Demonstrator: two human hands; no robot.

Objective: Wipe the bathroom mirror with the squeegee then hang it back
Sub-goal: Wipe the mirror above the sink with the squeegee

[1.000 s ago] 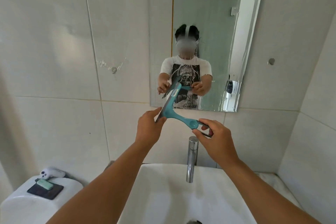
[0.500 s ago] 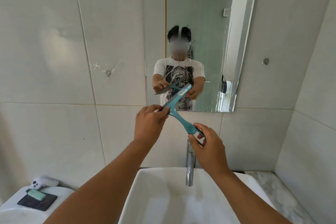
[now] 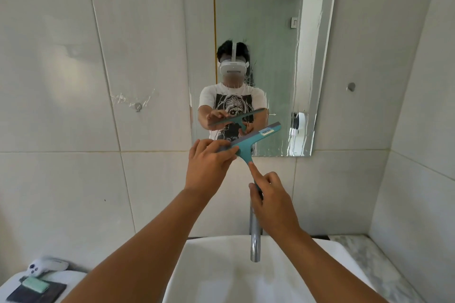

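Observation:
A teal squeegee with a grey rubber blade and a small barcode sticker is held in front of the mirror's lower edge. My left hand pinches the left end of its blade. My right hand grips the lower end of the handle, index finger stretched along it. The blade tilts up to the right. The wall mirror shows water streaks and a reflection of a person holding the squeegee. A small metal hook sits on the tiled wall right of the mirror.
A chrome tap rises behind the white basin, just under my right hand. At lower left a white surface holds a white controller and a dark phone with a green item. Another wall fitting sits left of the mirror.
The squeegee blade has swung from steeply upright to a shallower tilt. My right hand slid further down the handle and its index finger straightened. The camera moved closer.

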